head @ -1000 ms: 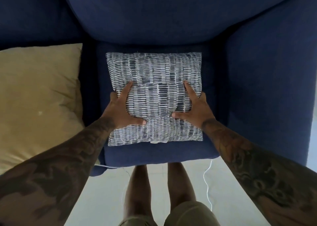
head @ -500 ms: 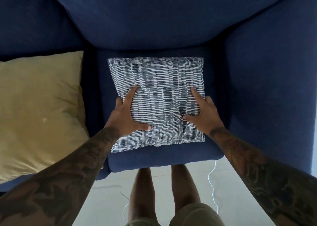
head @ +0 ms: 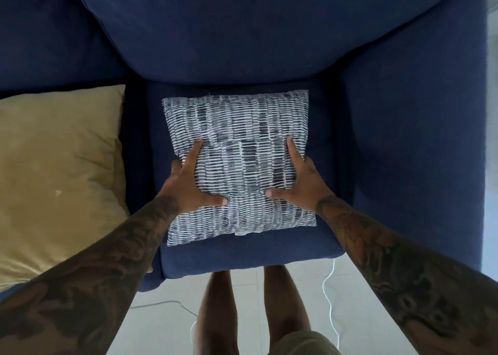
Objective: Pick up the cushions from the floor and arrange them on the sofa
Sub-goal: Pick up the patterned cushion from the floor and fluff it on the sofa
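Dark blue fabric sofa [head: 404,144] carries a blue-and-white striped square cushion [head: 242,150]; left hand [head: 188,187] and right hand [head: 301,185] press flat on it, each grip released.

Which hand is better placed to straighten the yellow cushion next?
Left. The left hand is on the patterned cushion's left edge, nearest the yellow cushion; the right hand sits on the far side.

Sofa [head: 242,44]: navy woven cloth, matt, fine even weave, smooth over the back and arm. Patterned cushion [head: 242,139]: printed cloth, white with grey-blue dashes, matt, creased where pressed. Yellow cushion [head: 54,166]: mustard cloth, soft faint sheen, wrinkled. Floor [head: 161,327]: pale tiles, smooth, slightly glossy. Cable [head: 327,287]: thin, white, smooth coating.
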